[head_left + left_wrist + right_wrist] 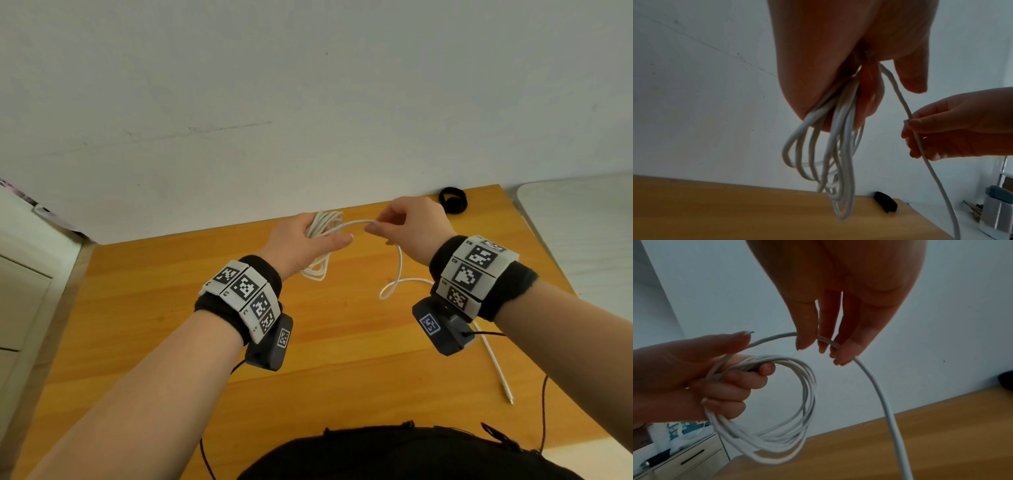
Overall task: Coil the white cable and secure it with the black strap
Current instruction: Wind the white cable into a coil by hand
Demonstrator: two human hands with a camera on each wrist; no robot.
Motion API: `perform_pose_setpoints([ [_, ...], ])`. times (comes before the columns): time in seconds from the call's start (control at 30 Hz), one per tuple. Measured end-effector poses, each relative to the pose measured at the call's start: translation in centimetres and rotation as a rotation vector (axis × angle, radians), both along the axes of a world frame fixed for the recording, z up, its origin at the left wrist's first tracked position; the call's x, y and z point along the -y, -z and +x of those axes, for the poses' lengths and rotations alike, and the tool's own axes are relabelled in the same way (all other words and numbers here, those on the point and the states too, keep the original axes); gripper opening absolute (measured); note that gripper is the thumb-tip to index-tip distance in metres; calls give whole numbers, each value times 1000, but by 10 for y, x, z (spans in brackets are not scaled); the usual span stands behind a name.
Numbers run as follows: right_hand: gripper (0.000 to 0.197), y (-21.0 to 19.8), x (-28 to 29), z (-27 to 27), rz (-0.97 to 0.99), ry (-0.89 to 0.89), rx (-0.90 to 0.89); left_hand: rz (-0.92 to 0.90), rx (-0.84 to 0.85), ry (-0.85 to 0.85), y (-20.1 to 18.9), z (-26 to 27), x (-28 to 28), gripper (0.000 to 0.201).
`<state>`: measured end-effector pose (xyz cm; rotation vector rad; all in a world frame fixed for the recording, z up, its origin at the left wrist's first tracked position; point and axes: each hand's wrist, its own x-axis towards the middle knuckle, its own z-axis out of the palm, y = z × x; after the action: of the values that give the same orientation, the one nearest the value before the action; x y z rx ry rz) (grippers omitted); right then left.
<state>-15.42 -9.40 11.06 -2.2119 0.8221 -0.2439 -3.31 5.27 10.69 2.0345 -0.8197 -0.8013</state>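
Note:
My left hand [310, 240] grips a bundle of several loops of the white cable [320, 246] above the wooden table [171, 308]; the loops [838, 162] hang below its curled fingers [731, 386]. From that hand a free strand [774, 338] arcs to my right hand [400, 222], which pinches it between thumb and fingertips [844, 353]. Past the pinch the cable drops to the table, makes a small loop [390, 291], and ends at a plug [507, 390] at the right. The black strap [452, 200] lies rolled at the table's far edge, beyond the right hand.
A white wall [308, 102] rises right behind the table. White drawers [20, 291] stand at the left, and a pale surface [582, 233] adjoins the table at the right. Thin dark wires [544, 411] trail from my wrist cameras near the front edge.

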Motion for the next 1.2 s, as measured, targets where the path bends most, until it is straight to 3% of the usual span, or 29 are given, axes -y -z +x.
perform_pose_setpoints([
  [0.17, 21, -2, 1, 5, -3, 19, 65, 7, -3, 54, -4, -3, -1, 27],
  [0.33, 20, -2, 2, 8, 11, 25, 91, -55, -195, 25, -8, -5, -1, 27],
  [0.6, 22, 1, 0, 7, 55, -3, 85, -145, -462, -43, -15, -6, 0, 43],
  [0.87, 31, 17, -3, 5, 257, -11, 27, -276, -699, -191, -18, -4, 2, 43],
  [1.03, 27, 29, -7, -1, 349, 43, -67, -424, -903, -296, -21, 2, 2, 44],
  [1.2, 21, 39, -13, -7, 393, 68, -135, -565, -999, -437, -24, 7, 4, 45],
])
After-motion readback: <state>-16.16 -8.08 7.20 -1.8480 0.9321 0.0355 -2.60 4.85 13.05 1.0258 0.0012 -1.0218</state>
